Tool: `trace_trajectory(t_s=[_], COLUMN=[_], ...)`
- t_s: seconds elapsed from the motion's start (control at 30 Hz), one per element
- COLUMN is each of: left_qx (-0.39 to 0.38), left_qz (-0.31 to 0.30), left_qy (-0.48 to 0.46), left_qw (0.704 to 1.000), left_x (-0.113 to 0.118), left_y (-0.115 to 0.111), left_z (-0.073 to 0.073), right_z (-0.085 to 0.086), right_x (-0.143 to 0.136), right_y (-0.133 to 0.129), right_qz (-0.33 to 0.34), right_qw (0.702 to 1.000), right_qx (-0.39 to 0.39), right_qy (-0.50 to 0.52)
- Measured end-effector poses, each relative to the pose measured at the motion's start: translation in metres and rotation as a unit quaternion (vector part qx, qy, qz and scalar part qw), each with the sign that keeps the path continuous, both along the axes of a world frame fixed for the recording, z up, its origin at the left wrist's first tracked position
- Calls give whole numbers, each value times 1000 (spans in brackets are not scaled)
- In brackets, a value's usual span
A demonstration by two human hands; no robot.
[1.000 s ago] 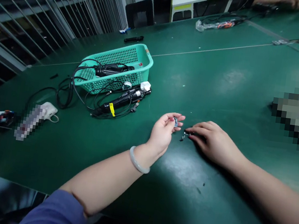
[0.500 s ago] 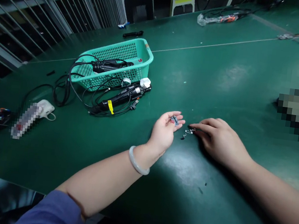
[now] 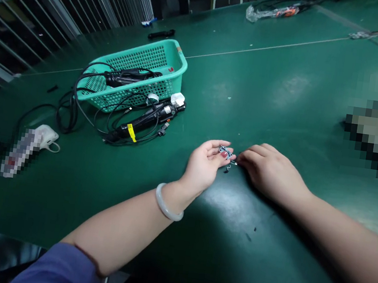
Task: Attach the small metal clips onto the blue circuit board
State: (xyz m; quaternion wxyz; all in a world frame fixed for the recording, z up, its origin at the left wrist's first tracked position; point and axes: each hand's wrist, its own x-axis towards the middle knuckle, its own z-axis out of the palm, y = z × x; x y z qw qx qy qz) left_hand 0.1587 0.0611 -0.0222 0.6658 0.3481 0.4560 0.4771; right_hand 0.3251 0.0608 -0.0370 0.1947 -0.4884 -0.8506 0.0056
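Hands (image 3: pixel 203 165) (image 3: pixel 270 171) have drawn closer, the left holding a grey part (image 3: pixel 226 150).

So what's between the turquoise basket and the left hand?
In the head view: a black handheld device with a yellow tag, a black cable plug, then green tabletop before the left hand.

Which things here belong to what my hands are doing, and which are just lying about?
In hand:
small blue-grey part, held in your left hand
thin metal piece, at your right hand's fingertips

Apparently just lying about:
green basket
black device with yellow tag
plastic-wrapped item
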Motion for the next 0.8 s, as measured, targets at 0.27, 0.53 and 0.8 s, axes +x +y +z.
trace_trajectory(t_s=[0.27,0.53,0.8], left_qx=[13,28,31], left_qz=[13,25,34], left_qy=[2,5,-10], left_qw=[1000,999,999], left_x=[-1,0,0], left_y=[0,0,0], left_z=[1,1,0], right_z=[1,4,8], right_x=[5,-1,-13], right_y=[-2,-9,-17], right_qz=[-31,-16,61], right_qw=[996,997,997], right_qx=[-20,-20,-30], right_qy=[83,68,42])
